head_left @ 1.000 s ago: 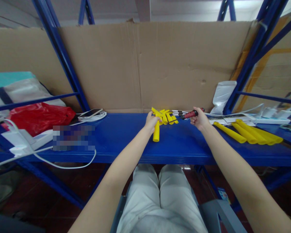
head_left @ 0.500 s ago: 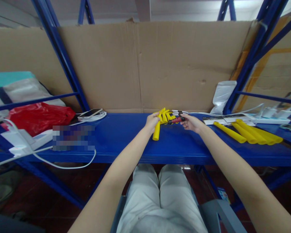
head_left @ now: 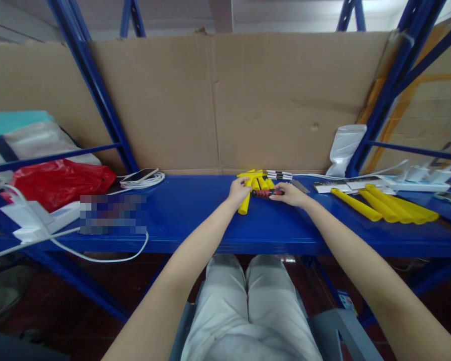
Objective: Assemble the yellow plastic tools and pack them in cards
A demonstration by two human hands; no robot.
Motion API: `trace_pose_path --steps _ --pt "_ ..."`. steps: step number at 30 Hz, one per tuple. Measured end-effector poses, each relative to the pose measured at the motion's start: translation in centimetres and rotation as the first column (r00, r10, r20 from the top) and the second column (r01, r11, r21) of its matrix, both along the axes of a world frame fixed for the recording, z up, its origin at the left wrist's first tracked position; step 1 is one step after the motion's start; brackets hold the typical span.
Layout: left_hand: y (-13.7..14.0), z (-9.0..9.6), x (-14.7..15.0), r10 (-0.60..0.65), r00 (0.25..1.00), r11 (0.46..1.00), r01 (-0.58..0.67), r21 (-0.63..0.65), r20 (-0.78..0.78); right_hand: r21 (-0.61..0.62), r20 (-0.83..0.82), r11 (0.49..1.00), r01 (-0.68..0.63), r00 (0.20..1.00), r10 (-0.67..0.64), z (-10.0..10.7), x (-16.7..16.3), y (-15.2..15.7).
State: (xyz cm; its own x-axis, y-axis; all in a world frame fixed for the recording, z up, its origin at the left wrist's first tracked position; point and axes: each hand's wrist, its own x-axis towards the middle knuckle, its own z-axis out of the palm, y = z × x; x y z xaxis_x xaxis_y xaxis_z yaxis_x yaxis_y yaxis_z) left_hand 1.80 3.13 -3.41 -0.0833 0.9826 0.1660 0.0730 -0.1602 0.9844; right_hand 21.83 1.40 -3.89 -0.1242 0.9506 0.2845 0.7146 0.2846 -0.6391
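Note:
My left hand is closed around a yellow T-shaped tool, its round handle pointing down towards me and its crosspiece at the top. In my right hand, the fingers pinch the end of a red-and-black screwdriver. The screwdriver lies level, its other end close against the yellow tool; whether they touch is hidden by my left hand. Just behind it are several more yellow pieces on the blue shelf. Black-and-white striped strips lie beyond them.
Several yellow tubes lie at the right, near a white power strip. A small grey card sits behind my right hand. Leftward are a phone with coiled white cable and a red bag. Cardboard closes the back.
The screwdriver has shifted left and turned level, closer to the yellow tool. My right hand has moved slightly left and down; my left hand has tilted the yellow tool a little.

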Motion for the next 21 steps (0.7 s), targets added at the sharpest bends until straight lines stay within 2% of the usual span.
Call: trace_pose_path --steps 4,12,15,21 --pt "0.1 -0.1 0.0 0.012 1.000 1.000 -0.012 0.010 0.003 0.074 0.132 0.997 -0.027 0.991 0.016 0.2 0.3 0.1" --pt "0.2 -0.4 0.1 0.029 0.999 0.999 -0.029 0.032 0.021 -0.004 0.275 0.996 0.092 0.958 -0.087 1.6 1.4 -1.0" --pt "0.2 -0.4 0.1 0.028 1.000 0.999 -0.028 0.034 0.013 -0.027 0.260 0.995 0.101 0.961 -0.091 1.7 1.7 -0.9" --pt "-0.3 -0.1 0.2 0.029 0.999 1.000 -0.028 0.012 -0.041 -0.029 0.203 0.999 0.023 0.979 -0.017 2.2 1.3 -1.3"
